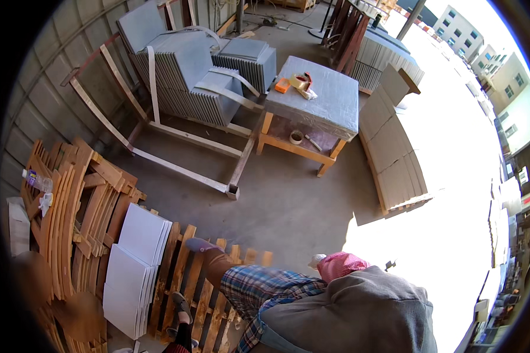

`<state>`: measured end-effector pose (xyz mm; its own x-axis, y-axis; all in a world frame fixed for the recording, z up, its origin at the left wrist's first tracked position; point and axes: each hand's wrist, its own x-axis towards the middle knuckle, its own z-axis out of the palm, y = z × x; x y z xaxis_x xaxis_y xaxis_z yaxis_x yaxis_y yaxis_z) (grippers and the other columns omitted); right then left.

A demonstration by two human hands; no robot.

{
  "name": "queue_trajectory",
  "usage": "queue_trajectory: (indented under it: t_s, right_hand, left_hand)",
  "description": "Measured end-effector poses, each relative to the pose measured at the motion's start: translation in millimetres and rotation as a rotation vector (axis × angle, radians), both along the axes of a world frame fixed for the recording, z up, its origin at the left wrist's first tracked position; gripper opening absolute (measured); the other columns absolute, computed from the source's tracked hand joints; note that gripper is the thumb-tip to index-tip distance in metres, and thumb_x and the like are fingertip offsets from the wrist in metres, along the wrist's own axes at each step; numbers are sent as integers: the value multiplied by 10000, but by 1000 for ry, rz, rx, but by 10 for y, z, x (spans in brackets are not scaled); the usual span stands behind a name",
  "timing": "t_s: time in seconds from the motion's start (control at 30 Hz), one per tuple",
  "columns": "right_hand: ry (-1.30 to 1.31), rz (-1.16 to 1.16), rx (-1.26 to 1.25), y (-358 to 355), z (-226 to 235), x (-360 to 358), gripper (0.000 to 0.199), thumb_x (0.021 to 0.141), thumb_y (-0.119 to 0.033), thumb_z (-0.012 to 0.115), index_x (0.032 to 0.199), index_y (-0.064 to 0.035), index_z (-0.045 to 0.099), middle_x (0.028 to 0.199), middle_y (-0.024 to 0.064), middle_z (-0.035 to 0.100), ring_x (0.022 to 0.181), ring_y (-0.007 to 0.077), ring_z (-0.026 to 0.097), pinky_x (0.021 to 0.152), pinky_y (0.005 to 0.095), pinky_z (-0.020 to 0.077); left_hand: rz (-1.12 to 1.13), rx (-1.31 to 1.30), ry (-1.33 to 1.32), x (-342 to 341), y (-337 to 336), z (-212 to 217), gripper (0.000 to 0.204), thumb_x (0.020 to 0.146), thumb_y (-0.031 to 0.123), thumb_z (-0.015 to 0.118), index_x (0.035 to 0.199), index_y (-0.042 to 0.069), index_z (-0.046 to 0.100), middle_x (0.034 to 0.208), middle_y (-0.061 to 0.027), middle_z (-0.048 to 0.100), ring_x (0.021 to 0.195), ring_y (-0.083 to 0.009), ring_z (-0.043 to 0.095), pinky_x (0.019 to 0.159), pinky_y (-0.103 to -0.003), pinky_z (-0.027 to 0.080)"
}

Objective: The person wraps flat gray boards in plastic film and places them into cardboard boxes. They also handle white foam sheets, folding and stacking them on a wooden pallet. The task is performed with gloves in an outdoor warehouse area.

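We take the slatted wooden pallet (182, 255) as landmark. A stack of white panels (126, 285), nearest the work, lies just left of the pallet. We cannot make out our left hand or our right hand, so we cannot tell whether either is loose, clenched or grasping. A person in a grey top (353, 312) leans in right of the pallet, the lavender-shod foot (201, 244) over its slats; we note pink cloth (343, 266) beside the grey top. Farther left of the pallet we log heaped timber (70, 217). Beyond the pallet: a pale metal frame (179, 139) and a film-wrapped stand (330, 97) bearing an orange box (282, 85) and tape (301, 83). Right of and beyond the pallet we record stacked pale slabs (397, 159).
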<state>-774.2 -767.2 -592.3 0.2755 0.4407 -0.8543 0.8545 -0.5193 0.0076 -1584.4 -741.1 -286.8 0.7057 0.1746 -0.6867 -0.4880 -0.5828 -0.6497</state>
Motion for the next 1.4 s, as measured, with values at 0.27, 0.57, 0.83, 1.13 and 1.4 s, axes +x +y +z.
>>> queue_trajectory:
  t_s: [0.27,0.57,0.83,1.13,1.4]
  right_hand:
    - [367,-98,319,777,1206,-81,514,896,-518,632,1150,-88,755,1104,200,730,1070,368,694,944,459,541]
    - [403,-121,555,1076,1881,1679,401,872,-425,662,1018,-68,771,992,194,742,963,390,716,856,492,566]
    - [35,-954,644,-70,2715,4495,434,895,-385,620,1147,-50,733,1172,206,713,1062,402,687,922,501,540]
    - [-62,-1377,539,-770,2379,5323,457,897,-396,626,1193,-68,743,1204,198,718,1149,385,667,976,466,524]
    - [113,-1098,405,315,2543,5497,484,913,-444,625,1157,-44,746,1139,215,728,1092,385,685,926,484,537]
  left_hand:
    - [-2073,759,1437,3009,545,-150,698,990,459,645,1542,94,423,1312,-195,632,1321,-322,494,1048,-625,431]
    - [-2584,1399,1352,6584,1607,-590,744,965,459,671,1545,75,408,1342,-209,610,1331,-337,494,1062,-602,429]
    - [-2855,1939,1223,9119,2282,-552,785,942,459,694,1547,58,395,1369,-221,589,1339,-351,494,1076,-581,427]
    - [-3008,2449,1192,11479,3077,-505,832,917,460,720,1550,40,381,1400,-235,567,1349,-366,494,1090,-558,426]
    - [-2933,2818,978,13018,3506,-409,875,894,460,743,1552,23,368,1427,-247,546,1357,-380,494,1103,-537,424]
